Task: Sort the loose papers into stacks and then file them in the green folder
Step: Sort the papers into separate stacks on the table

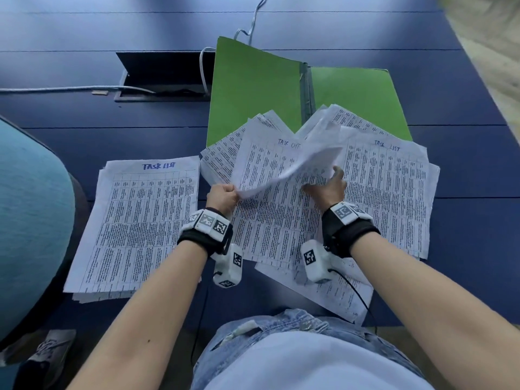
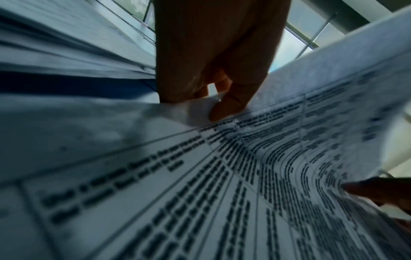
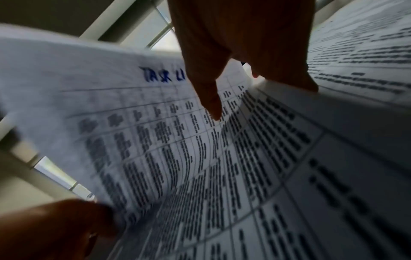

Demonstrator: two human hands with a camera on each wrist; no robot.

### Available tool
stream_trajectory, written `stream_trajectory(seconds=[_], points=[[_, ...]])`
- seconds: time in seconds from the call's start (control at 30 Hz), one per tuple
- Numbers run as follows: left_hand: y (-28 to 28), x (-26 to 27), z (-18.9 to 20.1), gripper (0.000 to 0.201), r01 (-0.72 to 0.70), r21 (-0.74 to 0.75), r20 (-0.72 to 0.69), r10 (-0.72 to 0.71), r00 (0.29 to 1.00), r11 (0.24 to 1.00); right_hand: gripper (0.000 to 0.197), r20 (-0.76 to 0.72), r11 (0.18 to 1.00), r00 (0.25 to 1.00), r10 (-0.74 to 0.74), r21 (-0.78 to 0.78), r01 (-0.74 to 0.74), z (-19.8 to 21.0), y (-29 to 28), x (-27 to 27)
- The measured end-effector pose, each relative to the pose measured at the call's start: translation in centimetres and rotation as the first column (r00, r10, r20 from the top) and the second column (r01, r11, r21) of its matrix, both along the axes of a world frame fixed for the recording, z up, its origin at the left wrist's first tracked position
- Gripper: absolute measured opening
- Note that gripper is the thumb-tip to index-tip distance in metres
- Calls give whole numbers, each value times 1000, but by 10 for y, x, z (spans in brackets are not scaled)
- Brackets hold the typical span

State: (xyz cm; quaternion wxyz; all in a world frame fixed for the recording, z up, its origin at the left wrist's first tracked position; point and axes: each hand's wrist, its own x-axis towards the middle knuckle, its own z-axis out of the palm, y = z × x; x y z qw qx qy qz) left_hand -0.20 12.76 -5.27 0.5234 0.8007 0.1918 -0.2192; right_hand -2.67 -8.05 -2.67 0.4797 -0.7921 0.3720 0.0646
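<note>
The green folder (image 1: pixel 253 88) lies open at the back of the blue table (image 1: pixel 84 130). A squared stack of "TASK LIST" papers (image 1: pixel 135 226) sits at the left. Loose papers (image 1: pixel 388 198) fan out at the centre and right, overlapping the folder's lower edge. My left hand (image 1: pixel 225 192) (image 2: pixel 213 105) pinches the near corner of one lifted sheet (image 1: pixel 306 161) (image 2: pixel 289 140) (image 3: pixel 111 105), which curls upward and is blurred. My right hand (image 1: pixel 327 182) (image 3: pixel 255 98) is spread over the loose papers, fingertips against the lifted sheet's right edge, thumb apart.
An open cable hatch (image 1: pixel 166 77) with a white cable (image 1: pixel 84 88) is set in the table left of the folder. A teal chair (image 1: pixel 25 220) stands close at the left, a shoe (image 1: pixel 47 350) below it. Some loose sheets overhang the table's near edge.
</note>
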Motion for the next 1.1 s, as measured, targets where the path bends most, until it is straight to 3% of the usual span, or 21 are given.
stream_trajectory(seconds=[0.13, 0.23, 0.37, 0.47, 0.57, 0.73, 0.8, 0.93, 1.03, 1.1], points=[[-4, -6, -1, 53, 4, 16, 38, -5, 999, 1000, 60, -111, 993, 989, 94, -65, -101, 4, 1, 4], [-2, -7, -1, 55, -3, -18, 56, 4, 998, 1000, 38, -160, 996, 987, 28, -83, -41, 3, -7, 9], [1, -4, -3, 12, 1, -8, 54, 0, 999, 1000, 50, -58, 998, 996, -70, -5, 70, 2, -5, 16], [-4, -3, -7, 30, 10, -26, 30, -9, 1000, 1000, 60, -66, 993, 993, -97, 57, 100, 5, -1, 23], [-14, -9, 15, 42, 24, -42, 30, -23, 999, 999, 65, -125, 993, 990, -66, 85, 77, 6, 2, 26], [-16, -8, 14, 72, -33, -78, 28, 36, 999, 996, 55, -155, 997, 988, 24, 76, -12, 8, 8, 27], [-16, -7, 13, 66, -30, -95, 8, 30, 1000, 995, 57, -130, 997, 989, 64, 44, -59, 3, 12, 28], [-19, -6, 14, 46, -17, 9, 58, 16, 998, 1000, 63, 10, 992, 993, 120, 49, -120, 9, 28, 23], [-18, 2, 13, 40, 11, 104, 79, -19, 997, 995, 83, 66, 990, 998, -3, 139, -6, 12, 40, 19], [-16, 8, 15, 41, 24, 163, 61, -35, 998, 986, 97, -29, 960, 992, -120, 250, 123, 14, 47, 21]])
